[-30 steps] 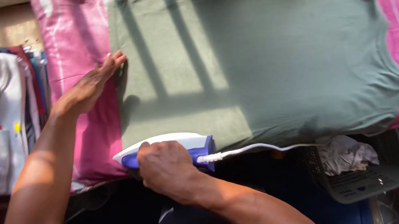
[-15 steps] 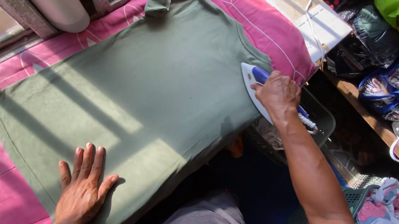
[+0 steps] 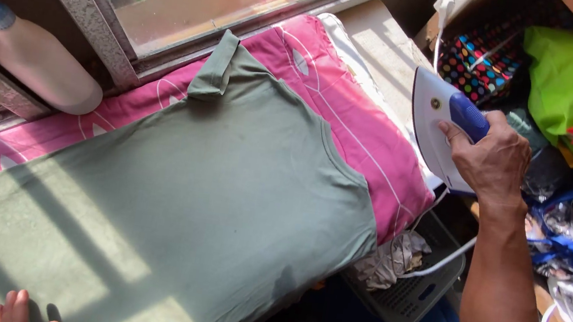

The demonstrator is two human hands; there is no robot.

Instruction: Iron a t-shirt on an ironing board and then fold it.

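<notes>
Green shirt [image 3: 169, 197] fills the middle, flat on a pink cover [image 3: 372, 136]. Right hand [image 3: 492, 156] at upper right, fingers wrapped around the iron [image 3: 437, 122], off the cloth. Left hand [image 3: 19, 309] at bottom left touches the shirt's hem, fingers mostly cut off, can't tell.

Right hand [image 3: 490, 161] at upper right, fingers curled in a closed grip, forearm running down to the lower right corner; left hand [image 3: 19, 309] fingertips only, bottom-left edge.
</notes>
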